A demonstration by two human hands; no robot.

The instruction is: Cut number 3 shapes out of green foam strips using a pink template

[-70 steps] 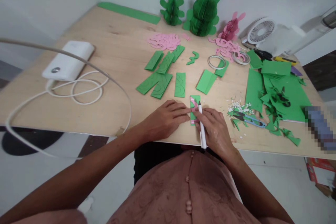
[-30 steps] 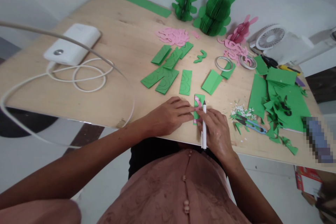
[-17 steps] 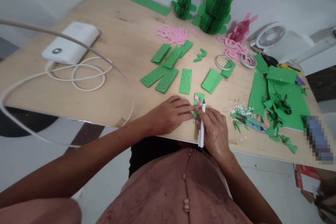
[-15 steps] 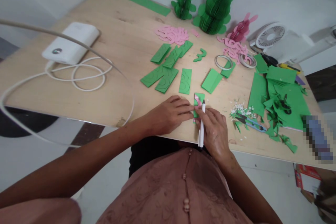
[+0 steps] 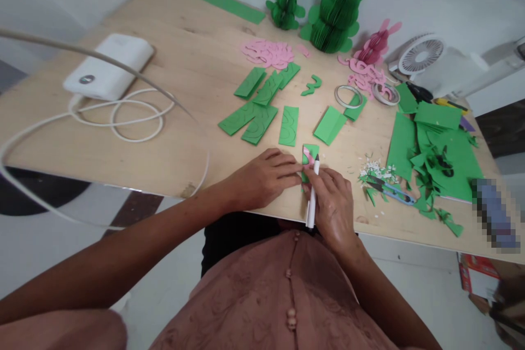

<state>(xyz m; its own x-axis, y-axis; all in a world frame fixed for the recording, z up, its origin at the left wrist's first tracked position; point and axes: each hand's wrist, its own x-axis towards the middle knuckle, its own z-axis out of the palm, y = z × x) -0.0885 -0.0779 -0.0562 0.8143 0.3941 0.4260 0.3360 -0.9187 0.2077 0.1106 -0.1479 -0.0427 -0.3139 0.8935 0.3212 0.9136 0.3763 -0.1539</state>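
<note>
Both hands at a green paper strip [image 5: 313, 150], near edge of the table [image 5: 176, 158].
The strip lies flat between the hands, with a pink curved piece [image 5: 307, 157] on top of it. Left hand [image 5: 267, 178]: palm down, fingers extended, fingertips at the strip's left edge, not clamped on anything visible. Right hand [image 5: 334, 199]: clamped on a white pen [image 5: 312, 202], dark tip pointing to the far side; tip contact cannot be determined. A line-marked green strip [image 5: 289, 127] lies farther left; blue-handled snips [image 5: 394, 193] lie to the right beside paper scraps [image 5: 378, 170].
</note>
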